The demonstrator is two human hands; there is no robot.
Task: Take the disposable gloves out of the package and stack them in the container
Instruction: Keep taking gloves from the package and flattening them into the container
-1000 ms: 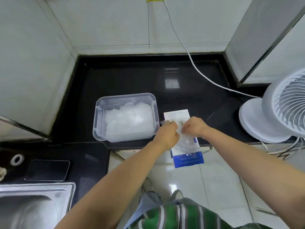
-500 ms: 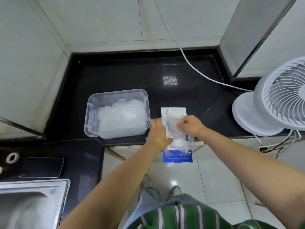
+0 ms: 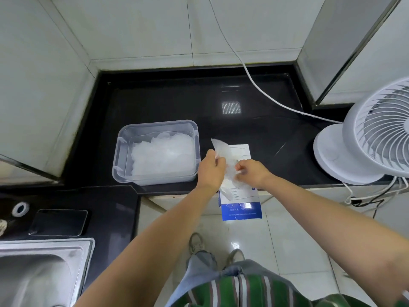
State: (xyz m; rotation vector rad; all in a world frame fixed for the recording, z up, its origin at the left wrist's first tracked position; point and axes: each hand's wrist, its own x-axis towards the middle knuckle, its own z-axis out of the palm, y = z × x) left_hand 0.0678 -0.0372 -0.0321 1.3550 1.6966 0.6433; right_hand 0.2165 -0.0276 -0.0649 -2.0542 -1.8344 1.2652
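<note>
A clear plastic container (image 3: 122, 156) sits on the black counter with a pile of thin translucent gloves (image 3: 162, 157) inside. Just to its right lies the blue-and-white glove package (image 3: 242, 208), overhanging the counter's front edge. My left hand (image 3: 210, 169) pinches one translucent glove (image 3: 223, 151), which stands up out of the package. My right hand (image 3: 251, 172) rests on the package with its fingers curled on the plastic at the glove's lower part.
A white desk fan (image 3: 365, 147) stands at the right, its cable (image 3: 261, 89) running across the counter (image 3: 254, 127) to the wall. At the lower left are a dark phone (image 3: 58, 222), a tape roll (image 3: 20, 208) and a steel sink (image 3: 37, 275).
My left hand has lifted a glove up and out of the package, toward the container. My right hand has stayed on the package.
</note>
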